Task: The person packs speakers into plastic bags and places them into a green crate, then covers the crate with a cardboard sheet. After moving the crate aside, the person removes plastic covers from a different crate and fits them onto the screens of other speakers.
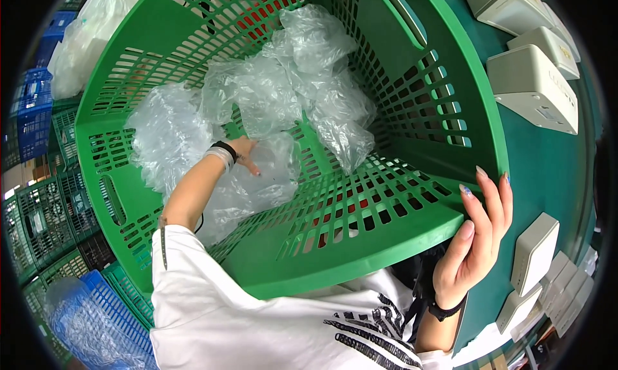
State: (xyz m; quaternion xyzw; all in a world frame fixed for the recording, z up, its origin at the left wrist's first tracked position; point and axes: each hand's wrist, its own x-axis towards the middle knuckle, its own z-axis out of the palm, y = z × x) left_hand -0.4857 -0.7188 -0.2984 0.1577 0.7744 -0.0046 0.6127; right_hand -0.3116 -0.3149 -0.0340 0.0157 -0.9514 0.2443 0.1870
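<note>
A large green plastic basket (360,262) with slotted walls is tipped toward me. Inside it lie several crumpled clear plastic bags (267,90) and, at its left, a bulky heap of bubbly clear plastic film (168,129). My left hand (244,154) reaches deep into the basket among the clear bags. Its thumb and a finger are spread apart over a flat clear bag (273,167); the other fingers are partly hidden. At the basket's near right corner, my right hand (475,241) grips the rim, with its thumb and fingertips against the green plastic.
White boxes (534,87) line the green tabletop (534,170) at the right, with smaller white boxes (535,251) nearer me. Stacked dark green crates (45,215) stand at the left. A blue crate (119,312) there holds clear plastic. White plastic bags (90,45) sit at the far left.
</note>
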